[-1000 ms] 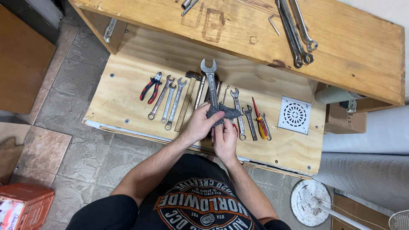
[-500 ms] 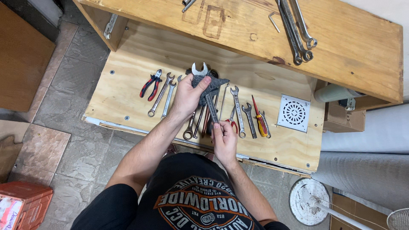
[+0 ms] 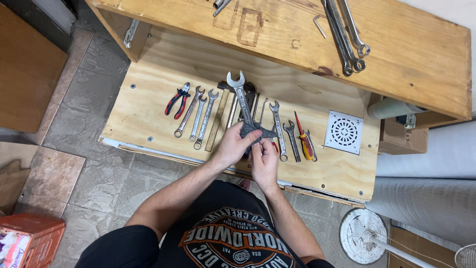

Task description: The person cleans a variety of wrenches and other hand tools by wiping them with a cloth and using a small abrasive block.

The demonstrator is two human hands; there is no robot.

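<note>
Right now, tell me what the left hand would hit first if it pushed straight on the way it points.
Probably the dark rag around the big wrench that the left hand already grips.

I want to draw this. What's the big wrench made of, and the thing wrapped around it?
The big wrench looks like steel: silvery-grey with a dull shine. The grey rag looks like woven cloth: it folds softly and creases between the left hand and right hand.

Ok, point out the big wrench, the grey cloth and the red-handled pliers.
wrench (image 3: 240, 94), head view, on the shank below its open jaw
cloth (image 3: 255, 131), head view, on the bunched part between the hands
pliers (image 3: 177, 101), head view, on the red handles
</note>
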